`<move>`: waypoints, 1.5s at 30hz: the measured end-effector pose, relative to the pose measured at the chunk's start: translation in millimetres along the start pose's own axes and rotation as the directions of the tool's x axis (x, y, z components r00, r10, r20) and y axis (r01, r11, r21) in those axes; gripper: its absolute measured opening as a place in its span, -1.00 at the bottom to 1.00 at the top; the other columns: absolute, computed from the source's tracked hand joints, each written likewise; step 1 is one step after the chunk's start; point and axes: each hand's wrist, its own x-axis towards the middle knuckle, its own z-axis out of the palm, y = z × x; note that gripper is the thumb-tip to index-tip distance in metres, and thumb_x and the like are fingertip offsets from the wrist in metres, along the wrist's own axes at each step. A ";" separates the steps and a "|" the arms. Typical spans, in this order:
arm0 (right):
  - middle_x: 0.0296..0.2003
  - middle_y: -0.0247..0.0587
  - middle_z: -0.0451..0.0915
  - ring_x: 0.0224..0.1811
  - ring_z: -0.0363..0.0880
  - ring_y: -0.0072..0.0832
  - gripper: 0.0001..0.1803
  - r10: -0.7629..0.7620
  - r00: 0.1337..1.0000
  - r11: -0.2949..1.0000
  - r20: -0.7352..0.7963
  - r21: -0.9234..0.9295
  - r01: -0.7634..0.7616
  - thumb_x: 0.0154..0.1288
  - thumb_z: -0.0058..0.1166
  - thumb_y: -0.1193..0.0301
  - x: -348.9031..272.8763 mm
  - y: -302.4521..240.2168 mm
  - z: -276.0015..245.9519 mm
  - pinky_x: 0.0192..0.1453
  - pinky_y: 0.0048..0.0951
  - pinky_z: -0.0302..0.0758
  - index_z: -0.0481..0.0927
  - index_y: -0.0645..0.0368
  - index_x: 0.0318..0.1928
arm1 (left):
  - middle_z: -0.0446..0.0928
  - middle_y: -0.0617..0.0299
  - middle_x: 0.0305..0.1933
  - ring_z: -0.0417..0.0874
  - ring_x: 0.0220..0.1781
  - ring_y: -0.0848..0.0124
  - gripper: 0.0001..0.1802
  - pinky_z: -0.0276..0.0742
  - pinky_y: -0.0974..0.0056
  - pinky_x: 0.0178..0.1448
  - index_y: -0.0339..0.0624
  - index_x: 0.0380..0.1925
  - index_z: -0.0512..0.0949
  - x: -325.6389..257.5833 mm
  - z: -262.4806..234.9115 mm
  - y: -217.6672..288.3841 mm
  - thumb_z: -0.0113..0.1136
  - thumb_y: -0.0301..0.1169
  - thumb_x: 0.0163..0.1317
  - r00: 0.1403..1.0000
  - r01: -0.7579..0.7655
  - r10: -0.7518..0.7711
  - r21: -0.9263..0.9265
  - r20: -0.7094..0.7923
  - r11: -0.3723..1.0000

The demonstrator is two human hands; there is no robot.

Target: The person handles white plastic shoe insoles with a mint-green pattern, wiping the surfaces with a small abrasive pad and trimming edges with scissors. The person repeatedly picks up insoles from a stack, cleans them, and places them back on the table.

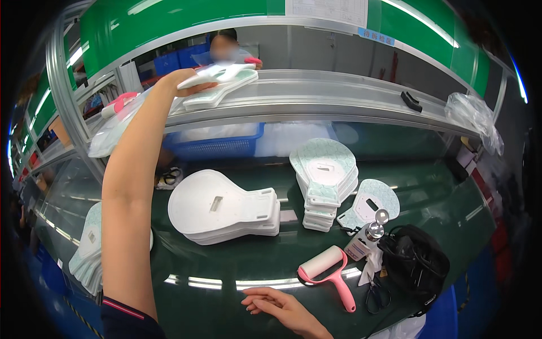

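Note:
My left arm reaches up to the metal shelf, where my left hand (186,85) grips the near end of a white paddle-shaped panel (217,74). Another pale panel (223,95) shows just beneath it; whether my fingers hold that one too is hidden. Low over the green table, my right hand (279,308) has loosely bent fingers and nothing in it. To its right lies a lint roller (323,264) with a pink handle. Beyond it are a stack of white paddle-shaped panels (195,206) and a stack of green-patterned panels (324,164).
A single patterned panel (385,195), a pump bottle (364,240), scissors (377,296) and a black bag (415,265) occupy the right side. More panels (87,248) lie left of my forearm. Behind are a blue basket (217,144), the shelf (316,93) and another person (224,48).

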 end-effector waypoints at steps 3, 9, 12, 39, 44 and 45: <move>-0.07 -0.18 0.45 -0.04 0.42 -0.55 -0.60 0.018 1.000 1.000 0.006 -0.020 -0.018 0.33 -0.16 0.33 0.0 -4.9 5.0 0.07 -0.54 0.35 0.31 0.24 0.12 | 0.49 -0.15 -0.13 0.59 -0.19 0.20 -0.60 0.48 0.16 -0.19 -0.49 -0.10 0.41 25.6 -7.1 -17.2 0.15 -0.44 0.07 0.934 0.228 -0.318 -0.416 -0.161 0.880; -0.08 -0.20 0.46 -0.04 0.42 -0.57 -0.62 0.012 1.000 0.998 0.025 -0.064 -0.011 0.34 -0.17 0.32 0.2 3.6 1.6 0.06 -0.56 0.35 0.34 0.21 0.11 | 0.47 -0.20 -0.12 0.51 -0.07 0.09 -0.43 0.41 0.10 -0.09 -0.52 -0.16 0.44 0.4 20.2 26.6 0.28 -0.25 -0.08 0.908 0.163 -0.096 0.133 -0.409 0.978; -0.09 -0.21 0.46 -0.05 0.43 -0.57 -0.62 0.012 0.999 0.998 0.053 -0.066 -0.009 0.34 -0.17 0.32 1.5 4.5 5.6 0.06 -0.56 0.36 0.34 0.20 0.11 | 0.39 -0.24 0.01 0.43 0.05 0.00 -0.22 0.37 0.08 0.01 -0.50 -0.06 0.39 -14.0 14.4 34.0 0.26 -0.04 -0.17 0.933 0.168 0.048 0.551 -0.356 0.817; -0.21 -0.17 0.54 -0.15 0.50 -0.55 -0.74 -0.108 0.993 0.957 0.053 -0.266 0.118 0.26 -0.11 0.52 -27.7 19.9 68.0 0.00 -0.56 0.40 0.44 0.32 -0.04 | 0.33 -0.04 0.13 0.34 0.14 0.00 -0.36 0.20 0.02 0.19 -0.17 0.11 0.28 -410.7 56.1 -186.5 -0.02 0.03 0.13 0.839 0.503 -0.259 0.499 -0.479 0.706; -0.21 -0.19 0.54 -0.14 0.49 -0.55 -0.73 -0.068 0.995 0.956 0.068 -0.280 0.084 0.27 -0.11 0.49 -29.1 31.3 74.0 0.00 -0.57 0.39 0.45 0.29 -0.03 | 0.43 -0.07 0.00 0.47 -0.02 0.01 -0.59 0.35 0.12 0.06 -0.10 0.03 0.36 -420.7 67.0 -190.3 -0.09 -0.20 0.20 0.908 0.320 -0.047 0.616 -0.416 0.720; -0.21 -0.20 0.54 -0.14 0.49 -0.56 -0.73 -0.057 0.995 0.957 0.079 -0.279 0.077 0.28 -0.11 0.48 -30.2 35.1 72.6 0.00 -0.57 0.39 0.45 0.28 -0.03 | 0.45 -0.05 -0.03 0.49 -0.07 0.02 -0.62 0.38 0.11 0.01 -0.09 0.00 0.38 -421.9 67.0 -191.4 -0.10 -0.24 0.20 0.898 0.340 -0.046 0.622 -0.438 0.705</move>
